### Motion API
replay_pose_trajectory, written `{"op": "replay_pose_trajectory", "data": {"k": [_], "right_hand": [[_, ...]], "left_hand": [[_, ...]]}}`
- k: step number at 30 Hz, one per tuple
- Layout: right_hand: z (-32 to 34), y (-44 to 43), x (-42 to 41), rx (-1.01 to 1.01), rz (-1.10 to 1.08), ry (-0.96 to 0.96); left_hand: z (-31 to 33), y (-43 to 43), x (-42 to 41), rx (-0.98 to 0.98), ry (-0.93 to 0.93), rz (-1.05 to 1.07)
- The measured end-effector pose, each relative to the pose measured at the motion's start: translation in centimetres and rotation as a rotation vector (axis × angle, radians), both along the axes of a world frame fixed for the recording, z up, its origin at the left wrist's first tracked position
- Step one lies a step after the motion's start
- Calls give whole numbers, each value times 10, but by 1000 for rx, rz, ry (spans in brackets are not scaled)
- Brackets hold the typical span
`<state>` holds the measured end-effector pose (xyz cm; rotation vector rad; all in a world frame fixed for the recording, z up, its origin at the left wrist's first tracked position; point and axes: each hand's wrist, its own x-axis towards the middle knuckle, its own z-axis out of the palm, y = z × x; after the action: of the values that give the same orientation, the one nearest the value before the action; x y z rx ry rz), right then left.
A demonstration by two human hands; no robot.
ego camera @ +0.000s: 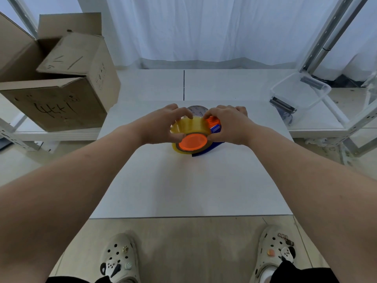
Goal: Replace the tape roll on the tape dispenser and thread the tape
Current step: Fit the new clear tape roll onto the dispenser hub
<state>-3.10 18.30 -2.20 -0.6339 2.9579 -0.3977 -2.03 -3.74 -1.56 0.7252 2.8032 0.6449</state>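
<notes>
1. At the bottom of the frame we see our two feet in pale clogs (119,260) on the floor, and two bare forearms reaching up toward the frame's centre
2. Just above centre, on the white table (189,186), sits the tape dispenser (215,129), blue-bodied with an orange hub (192,142); one yellowish tape roll (190,127) is seated around that hub, so we judge the swap of rolls done
3. Our left hand (163,127) curls around the roll's left side, thumb below and fingers over the top, gripping it
4. Our right hand (228,127) closes on the dispenser's right side, fingertips at the roll's upper edge by the orange part; whether they pinch a loose tape end we cannot tell
5. Threading looks unfinished: we see no tape drawn to the cutter
6. Directly behind the hands a second roll (197,110), greyish, lies on the table, probably the old one
7. Farther off: cardboard boxes (57,78) at upper left, at least two, and one clear plastic bin (299,94) at right
</notes>
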Motion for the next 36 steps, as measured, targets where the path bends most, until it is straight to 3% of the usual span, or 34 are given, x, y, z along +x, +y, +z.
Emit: {"op": "replay_pose_trajectory", "data": {"k": [12,16,36], "right_hand": [[3,-6,1,31,38,37],[6,-11,2,27,76,60],[13,-21,3,127,144,84]], "left_hand": [[10,16,-7,-19,164,-54],[23,13,-8,-172,241,-145],[25,2,1,-315,271,-180]]}}
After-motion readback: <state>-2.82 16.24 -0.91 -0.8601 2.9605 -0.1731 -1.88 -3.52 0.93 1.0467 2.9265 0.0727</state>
